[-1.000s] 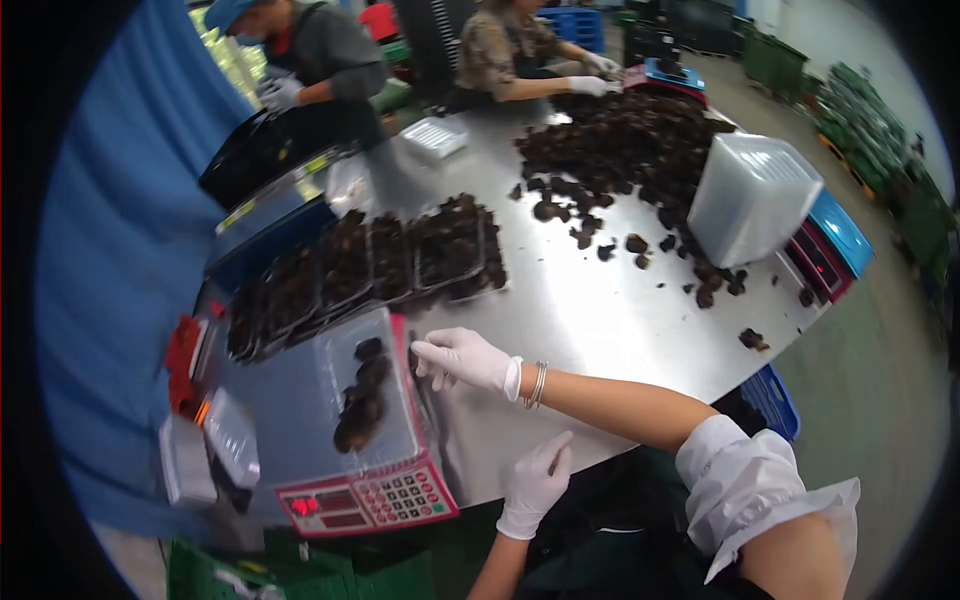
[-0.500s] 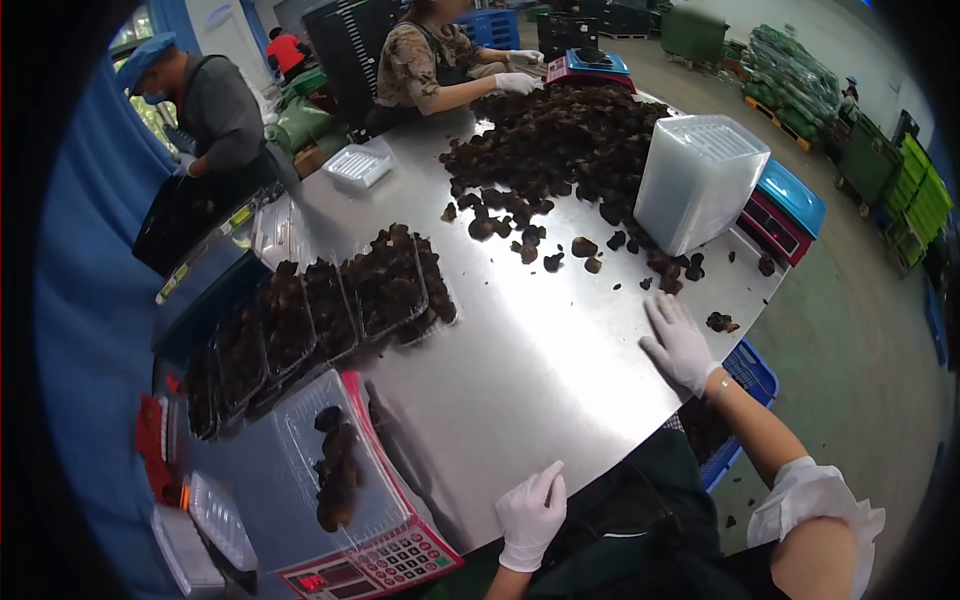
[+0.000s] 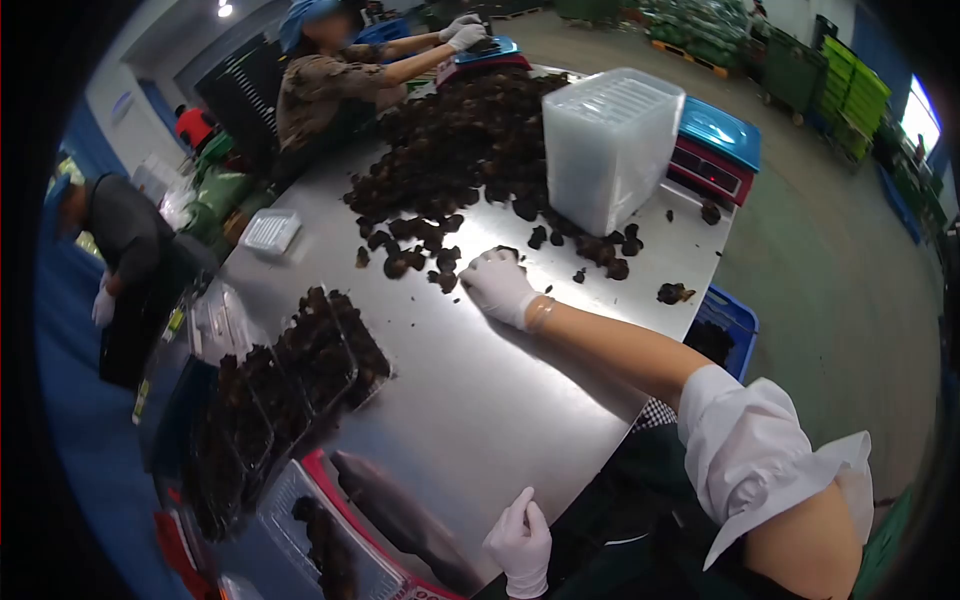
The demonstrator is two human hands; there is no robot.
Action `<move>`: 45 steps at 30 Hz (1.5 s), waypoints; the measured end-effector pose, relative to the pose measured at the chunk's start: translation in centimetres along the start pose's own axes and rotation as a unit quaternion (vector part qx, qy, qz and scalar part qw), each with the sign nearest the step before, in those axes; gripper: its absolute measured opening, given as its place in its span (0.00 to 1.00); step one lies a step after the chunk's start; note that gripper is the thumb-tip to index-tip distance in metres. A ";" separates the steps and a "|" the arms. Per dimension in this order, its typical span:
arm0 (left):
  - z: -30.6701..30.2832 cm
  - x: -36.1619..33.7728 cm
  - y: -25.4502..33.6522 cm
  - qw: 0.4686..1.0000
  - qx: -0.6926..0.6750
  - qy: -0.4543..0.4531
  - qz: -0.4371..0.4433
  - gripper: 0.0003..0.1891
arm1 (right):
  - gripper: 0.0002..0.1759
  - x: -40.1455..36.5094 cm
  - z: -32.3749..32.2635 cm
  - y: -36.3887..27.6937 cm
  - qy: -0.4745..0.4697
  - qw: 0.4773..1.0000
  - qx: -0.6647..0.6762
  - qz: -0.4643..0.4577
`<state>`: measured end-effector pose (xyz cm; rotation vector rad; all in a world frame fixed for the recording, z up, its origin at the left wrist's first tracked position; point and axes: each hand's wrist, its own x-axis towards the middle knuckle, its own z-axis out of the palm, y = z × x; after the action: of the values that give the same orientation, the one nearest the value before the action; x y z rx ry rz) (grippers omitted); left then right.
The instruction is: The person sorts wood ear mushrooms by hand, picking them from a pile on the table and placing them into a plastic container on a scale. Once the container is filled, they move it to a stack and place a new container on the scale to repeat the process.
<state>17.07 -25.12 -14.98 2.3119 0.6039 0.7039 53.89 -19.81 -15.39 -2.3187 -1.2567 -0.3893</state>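
My right hand (image 3: 498, 288), in a white glove, reaches to the middle of the metal table (image 3: 450, 400). Its fingers curl down over a dark wood ear mushroom (image 3: 510, 252), which peeks out beyond the knuckles; the fingertips are hidden. Loose mushrooms (image 3: 405, 260) lie just left of it, in front of a large heap (image 3: 460, 130). Near the table's front edge, my gloved left hand (image 3: 520, 545) is closed with nothing in it, its index finger partly raised. Left of that hand, a clear tray with a few mushrooms (image 3: 325, 545) rests on a red-edged scale (image 3: 340, 500).
Filled clear trays (image 3: 290, 390) line the table's left side. A tall stack of empty trays (image 3: 610, 150) stands beside a blue-topped scale (image 3: 715, 140). A blue crate (image 3: 735, 320) sits below the right edge. A co-worker (image 3: 330, 90) handles mushrooms at the far scale; another person (image 3: 130, 240) stands left.
My right hand has moved from lying flat near the right edge to the loose mushrooms farther in, and its fingers have curled. The view has turned right. The co-worker's hands have moved over the far scale.
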 end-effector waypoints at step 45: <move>4.7 16.5 -0.6 0.990 -0.097 -0.053 -0.083 0.11 | 0.50 24.6 -3.5 22.3 0.123 0.847 -0.273 0.439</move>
<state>32.24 -17.26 -13.09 2.0771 0.6406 0.5332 85.84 -14.68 -7.23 -2.8701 0.1517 -0.7330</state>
